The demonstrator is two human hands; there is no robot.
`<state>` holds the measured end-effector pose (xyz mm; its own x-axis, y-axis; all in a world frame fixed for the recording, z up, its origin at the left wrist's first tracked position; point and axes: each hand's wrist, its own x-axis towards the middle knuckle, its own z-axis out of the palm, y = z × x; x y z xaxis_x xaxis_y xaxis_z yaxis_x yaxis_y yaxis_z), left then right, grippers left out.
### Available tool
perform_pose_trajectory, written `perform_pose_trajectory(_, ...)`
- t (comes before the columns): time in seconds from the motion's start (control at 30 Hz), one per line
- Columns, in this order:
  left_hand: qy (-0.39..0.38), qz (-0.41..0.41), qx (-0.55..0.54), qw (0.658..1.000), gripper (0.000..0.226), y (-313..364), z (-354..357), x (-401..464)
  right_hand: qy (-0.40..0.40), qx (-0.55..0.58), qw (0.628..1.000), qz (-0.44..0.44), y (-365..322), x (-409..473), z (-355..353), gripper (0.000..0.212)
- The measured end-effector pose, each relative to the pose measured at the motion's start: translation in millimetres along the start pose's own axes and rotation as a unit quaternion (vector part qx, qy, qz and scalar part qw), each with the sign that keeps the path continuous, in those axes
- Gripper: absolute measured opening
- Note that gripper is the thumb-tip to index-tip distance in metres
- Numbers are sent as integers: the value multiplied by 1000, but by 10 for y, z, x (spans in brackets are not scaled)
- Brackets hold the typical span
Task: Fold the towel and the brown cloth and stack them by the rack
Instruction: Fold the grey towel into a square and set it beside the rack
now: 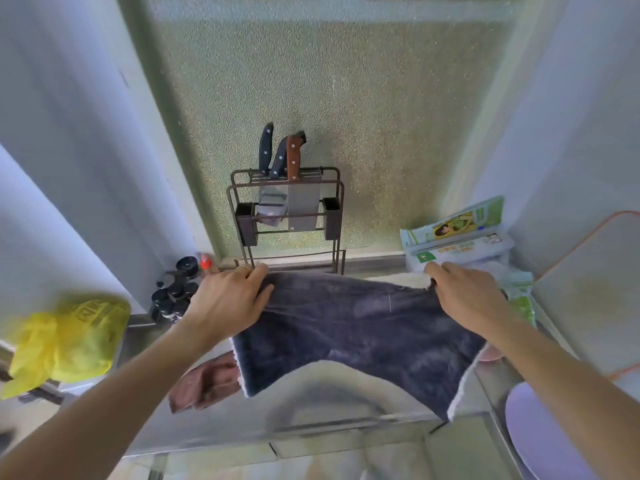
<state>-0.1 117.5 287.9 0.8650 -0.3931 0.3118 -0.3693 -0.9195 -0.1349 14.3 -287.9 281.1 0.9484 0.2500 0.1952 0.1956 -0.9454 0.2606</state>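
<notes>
Step in hand: first fold of the towel [360,327], judged from its being held spread by its far edge.
Towel: dark grey with a pale underside, stretched between both hands just in front of the rack [287,216]; its near edge sags in an arc and the two near corners hang lower.
Left hand [228,299]: closed on the far left corner, thumb on top.
Right hand [467,296]: pinching the far right corner, fingers curled over the edge.
Brown cloth [207,379]: crumpled on the table [194,427] at the near left, partly under the towel's left corner, not yet folded.
Doing it well: keep the far edge taut and level so the corners meet squarely (the sag suggests limp, heavy fabric), then lay it flat before creasing.
Watch for: the knives [280,157] standing in the rack close behind the hands; the hanging corner may drag the brown cloth.
</notes>
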Motion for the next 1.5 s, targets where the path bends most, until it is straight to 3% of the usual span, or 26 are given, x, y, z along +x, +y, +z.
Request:
perform_pose_trajectory(0.17, 12, -11, -2, 1000, 38, -257, -617, -280, -7, 7, 998, -55, 201, -120, -627, 20)
perform_pose_trajectory(0.3, -22, -20, -33, 999, 42, -393, -543, -263, -23, 44, 996, -77, 174, 0, -730, 22)
perform_pose_trajectory(0.5, -146, -85, -74, 983, 17, -460, 631, -5, -178, 94, 979, -37, -17, 482, 362, 12)
perform_pose_trajectory(0.67, -194, -67, -34, 978, 51, -366, 1835, 28, -221, 29, 973, -51, -324, 800, 1526, 23)
perform_pose_trajectory(0.8, -204, -82, 34, 975, 56, -292, 2502, 93, -235, 12, 971, -41, -426, 1044, 2205, 28)
perform_pose_trajectory(0.93, -209, -114, 67, 969, 54, -188, 2758, 168, -150, 16, 988, -5, -459, 1157, 2571, 32)
perform_pose_trajectory(1.03, -198, -120, 73, 970, 47, -25, 2819, 48, -124, 36, 992, -13, -592, 962, 2706, 62)
perform_pose_trajectory(1.1, -179, -111, 30, 977, 51, 179, 2880, -129, -117, 99, 987, -42, -798, 645, 2833, 63)
perform_pose_trajectory(1.17, -187, -93, -29, 977, 54, 412, 2978, -316, -151, 158, 973, -70, -1061, 310, 2947, 58)
perform_pose_trajectory(1.27, -223, -91, -83, 967, 57, 706, 3196, -560, -209, 184, 957, -79, -1310, -43, 3157, 68)
perform_pose_trajectory(1.5, -258, -120, -75, 956, 65, 963, 3418, -718, -190, 175, 965, -48, -1467, -183, 3362, 75)
